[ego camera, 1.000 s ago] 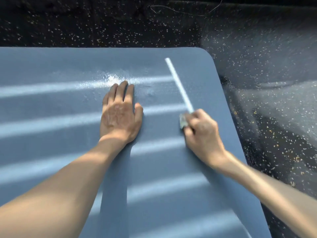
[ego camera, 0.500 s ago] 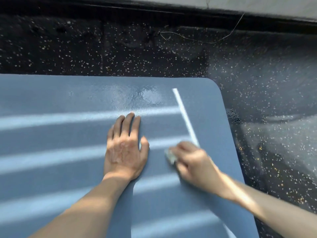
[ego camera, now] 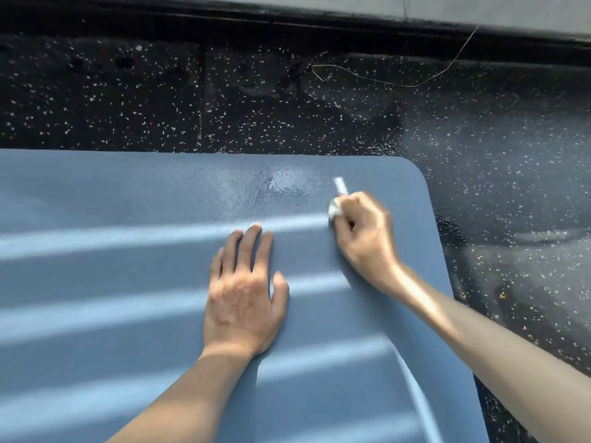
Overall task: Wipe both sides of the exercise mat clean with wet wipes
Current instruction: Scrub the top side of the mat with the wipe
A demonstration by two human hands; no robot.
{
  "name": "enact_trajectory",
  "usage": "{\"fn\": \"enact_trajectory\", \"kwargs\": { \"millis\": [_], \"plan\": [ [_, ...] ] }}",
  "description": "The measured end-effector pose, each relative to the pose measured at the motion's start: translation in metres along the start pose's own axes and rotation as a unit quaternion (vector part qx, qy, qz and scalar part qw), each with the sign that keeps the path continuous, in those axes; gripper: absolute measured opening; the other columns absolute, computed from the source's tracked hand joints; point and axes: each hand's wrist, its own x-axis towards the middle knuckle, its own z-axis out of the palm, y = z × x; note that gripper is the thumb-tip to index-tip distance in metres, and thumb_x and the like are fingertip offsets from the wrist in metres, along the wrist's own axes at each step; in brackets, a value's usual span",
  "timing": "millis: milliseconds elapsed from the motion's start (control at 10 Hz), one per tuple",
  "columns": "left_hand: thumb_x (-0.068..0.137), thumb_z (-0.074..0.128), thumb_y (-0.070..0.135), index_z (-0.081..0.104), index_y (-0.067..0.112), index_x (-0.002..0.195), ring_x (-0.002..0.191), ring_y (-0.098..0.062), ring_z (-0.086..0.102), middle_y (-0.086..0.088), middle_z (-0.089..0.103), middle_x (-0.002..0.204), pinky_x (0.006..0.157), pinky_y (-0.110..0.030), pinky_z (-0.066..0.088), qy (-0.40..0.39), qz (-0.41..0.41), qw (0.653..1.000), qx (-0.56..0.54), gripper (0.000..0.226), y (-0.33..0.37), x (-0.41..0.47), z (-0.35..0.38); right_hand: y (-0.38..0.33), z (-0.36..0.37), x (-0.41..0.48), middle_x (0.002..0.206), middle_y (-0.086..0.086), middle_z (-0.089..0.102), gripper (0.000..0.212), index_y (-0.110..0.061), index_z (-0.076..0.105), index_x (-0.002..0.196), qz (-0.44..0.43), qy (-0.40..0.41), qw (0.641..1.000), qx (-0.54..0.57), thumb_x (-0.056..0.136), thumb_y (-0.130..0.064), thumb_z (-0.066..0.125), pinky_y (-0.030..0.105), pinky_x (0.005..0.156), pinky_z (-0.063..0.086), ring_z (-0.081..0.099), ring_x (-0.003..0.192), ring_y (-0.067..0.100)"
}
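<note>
I am looking down on one exercise mat (ego camera: 96,193), which is lying flat on the floor (ego camera: 160,100) and filling the lower left of the head view, its one visible corner rounded and sitting at the upper right. Its surface is showing as slate blue with a fine pebbled grain, and at least four soft bands of light are running across it. Two bare hands are working on it. The left hand (ego camera: 243,298) is resting palm down near the middle, its four fingers (ego camera: 252,251) straight and close together and the thumb angled out to the side, holding nothing. The right hand (ego camera: 364,231) is sitting further out towards the corner, blurred, with its fingers curled tight round one small crumpled wet wipe (ego camera: 334,210), white and bunched into a wad, which is touching the mat. Just left of that wipe one glossy wet patch (ego camera: 281,183) is catching the light, and one short white streak (ego camera: 340,185) is showing on the mat just beyond the knuckles. The floor is looking like black rubber flecked all over with pale chips. One thin wire (ego camera: 383,79) is trailing in a loose curve across it, and one dark baseboard (ego camera: 287,17) is running along the far edge beneath a grey wall (ego camera: 479,8).
</note>
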Motion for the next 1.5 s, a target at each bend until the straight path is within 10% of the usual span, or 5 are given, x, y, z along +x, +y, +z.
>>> {"fn": "enact_trajectory", "kwargs": {
  "millis": [100, 900, 1100, 1300, 1500],
  "plan": [
    [0.085, 0.041, 0.034, 0.052, 0.008, 0.138, 0.136, -0.035, 0.039, -0.012, 0.047, 0.147, 0.11, -0.047, 0.031, 0.004, 0.004, 1.0, 0.005, 0.06, -0.001, 0.001, 0.0, -0.017, 0.002, -0.032, 0.077, 0.009, 0.058, 0.021, -0.005, 0.067, 0.081, -0.097, -0.106, 0.99, 0.004, 0.082, -0.01, 0.047, 0.031, 0.071, 0.044, 0.055, 0.073, 0.025],
    [0.085, 0.041, 0.033, 0.052, 0.006, 0.138, 0.136, -0.036, 0.039, -0.013, 0.047, 0.147, 0.112, -0.046, 0.027, 0.021, 0.015, 1.0, 0.004, 0.06, -0.002, 0.0, 0.002, 0.049, -0.005, 0.08, 0.068, 0.007, 0.054, 0.026, -0.016, 0.055, 0.065, 0.048, 0.035, 0.994, -0.087, 0.088, -0.008, 0.046, 0.031, 0.058, 0.024, 0.05, 0.068, 0.025],
    [0.085, 0.041, 0.032, 0.053, 0.005, 0.137, 0.135, -0.036, 0.04, -0.014, 0.048, 0.146, 0.111, -0.045, 0.026, 0.024, 0.016, 1.0, 0.007, 0.06, -0.002, 0.0, 0.003, 0.047, -0.025, 0.062, 0.059, -0.017, 0.03, 0.049, -0.033, 0.032, 0.054, -0.013, -0.009, 0.999, -0.052, 0.087, -0.002, 0.053, 0.025, 0.059, 0.018, 0.033, 0.061, 0.013],
    [0.085, 0.042, 0.032, 0.053, 0.005, 0.137, 0.135, -0.037, 0.04, -0.014, 0.047, 0.146, 0.112, -0.046, 0.027, 0.025, 0.018, 1.0, 0.003, 0.06, -0.002, 0.0, 0.003, 0.039, -0.006, 0.031, 0.063, -0.003, 0.039, 0.03, -0.017, 0.051, 0.06, -0.052, -0.02, 0.997, -0.051, 0.085, -0.001, 0.058, 0.03, 0.056, 0.023, 0.04, 0.059, 0.019],
    [0.085, 0.041, 0.032, 0.053, 0.004, 0.136, 0.136, -0.036, 0.038, -0.014, 0.048, 0.146, 0.113, -0.045, 0.026, 0.036, 0.021, 0.999, -0.003, 0.059, -0.002, 0.0, 0.003, 0.052, -0.028, 0.064, 0.062, -0.007, 0.034, 0.052, -0.036, 0.031, 0.057, -0.027, 0.032, 0.998, -0.049, 0.087, 0.0, 0.053, 0.021, 0.055, 0.022, 0.036, 0.061, 0.017]
  ]
}}
